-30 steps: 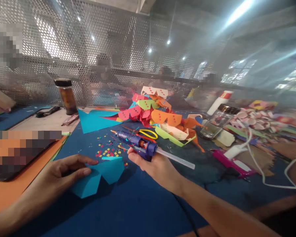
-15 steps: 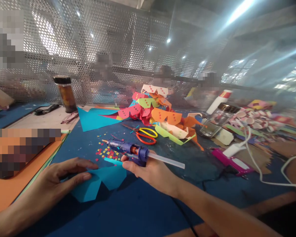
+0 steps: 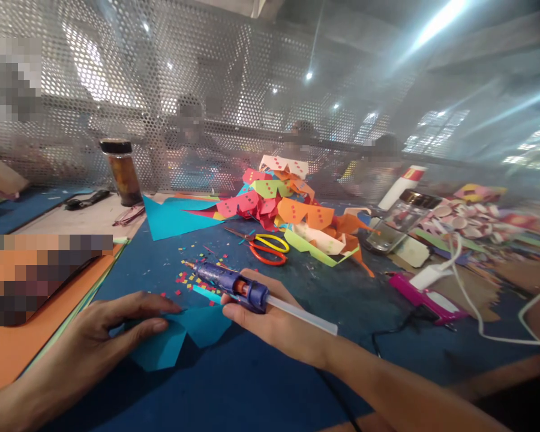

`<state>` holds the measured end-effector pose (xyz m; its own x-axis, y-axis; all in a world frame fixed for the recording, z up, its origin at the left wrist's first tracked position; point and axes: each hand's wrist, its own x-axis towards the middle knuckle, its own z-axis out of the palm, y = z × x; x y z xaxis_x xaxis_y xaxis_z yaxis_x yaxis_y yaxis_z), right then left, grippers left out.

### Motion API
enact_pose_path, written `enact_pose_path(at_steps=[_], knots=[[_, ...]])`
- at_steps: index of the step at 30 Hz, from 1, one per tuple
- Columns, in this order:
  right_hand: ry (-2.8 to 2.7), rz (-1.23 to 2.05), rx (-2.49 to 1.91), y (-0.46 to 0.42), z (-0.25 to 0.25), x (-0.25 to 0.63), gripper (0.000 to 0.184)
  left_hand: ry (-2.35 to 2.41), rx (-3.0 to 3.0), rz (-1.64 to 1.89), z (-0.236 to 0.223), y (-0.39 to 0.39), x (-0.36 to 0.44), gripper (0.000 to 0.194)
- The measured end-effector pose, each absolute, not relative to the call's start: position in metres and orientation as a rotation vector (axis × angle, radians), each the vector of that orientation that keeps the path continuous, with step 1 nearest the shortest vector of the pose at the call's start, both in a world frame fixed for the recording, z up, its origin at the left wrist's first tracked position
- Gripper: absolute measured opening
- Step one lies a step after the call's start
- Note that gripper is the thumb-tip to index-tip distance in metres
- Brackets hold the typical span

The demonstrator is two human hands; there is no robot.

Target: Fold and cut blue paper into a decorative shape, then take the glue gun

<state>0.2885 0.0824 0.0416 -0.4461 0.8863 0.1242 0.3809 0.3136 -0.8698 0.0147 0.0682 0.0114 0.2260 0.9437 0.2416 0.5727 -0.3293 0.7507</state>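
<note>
My left hand (image 3: 126,327) pinches the upper left edge of a folded blue paper mask (image 3: 162,348) between thumb and fingers. My right hand (image 3: 270,315) is wrapped round a purple hot glue gun (image 3: 220,280), whose nozzle points left; a translucent glue stick (image 3: 303,315) sticks out of its back end. A thin blue paper strip (image 3: 206,293) lies under the gun, just beyond the mask. Small red, yellow and blue paper squares (image 3: 186,279) are scattered on the blue table (image 3: 234,390) near the nozzle. Scissors (image 3: 265,246) with red and yellow handles lie beyond.
Colourful paper masks (image 3: 306,216) are heaped at the back middle, beside a blue sheet (image 3: 171,219). A dark-filled jar (image 3: 123,177) stands left. On the right are a tilted glass jar (image 3: 398,222), a magenta power strip (image 3: 427,300) and a white cord. Orange paper (image 3: 0,354) lies at left.
The glue gun has tilted, its back end and glue stick dropping a little lower. My left hand stays on the blue mask, which has barely shifted.
</note>
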Motion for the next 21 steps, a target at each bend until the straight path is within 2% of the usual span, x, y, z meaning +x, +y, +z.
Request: enact_pose_path(at_steps=[11,21], knots=[[-1.992,0.936,-1.190,0.081,0.050,0.285,0.017,1.370,2.016,0.839,0.007,0.068,0.014,0.019],[-2.032,0.773,-1.101,0.077,0.048,0.288,0.021,1.475,1.657,1.019,0.021,0.079,0.012,0.030]])
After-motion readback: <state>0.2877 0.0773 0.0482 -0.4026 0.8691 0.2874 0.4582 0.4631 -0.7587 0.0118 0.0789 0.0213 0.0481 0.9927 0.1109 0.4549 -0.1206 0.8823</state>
